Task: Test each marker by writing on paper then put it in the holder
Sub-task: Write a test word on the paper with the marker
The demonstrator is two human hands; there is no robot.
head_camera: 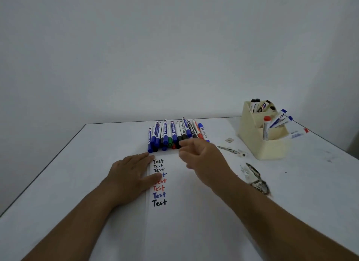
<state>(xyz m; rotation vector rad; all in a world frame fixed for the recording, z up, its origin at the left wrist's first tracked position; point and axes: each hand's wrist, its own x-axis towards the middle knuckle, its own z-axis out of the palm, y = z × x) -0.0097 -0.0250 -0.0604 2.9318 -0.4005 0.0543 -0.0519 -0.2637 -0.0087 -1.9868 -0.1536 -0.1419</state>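
Note:
A row of several markers (171, 134) with blue, black, green and red caps lies at the far middle of the table. In front of it lies a white sheet of paper (174, 218) with "Test" written several times in black, blue and red. My left hand (132, 173) rests flat on the paper's left edge. My right hand (202, 159) hovers just short of the markers with its fingers loosely extended, holding nothing. A cream holder (260, 142) at the right has several markers standing in it.
One marker (297, 134) lies on the table behind the holder. Dark scuffed patches (256, 181) mark the white table surface between my right arm and the holder. The table's far edge meets a plain wall.

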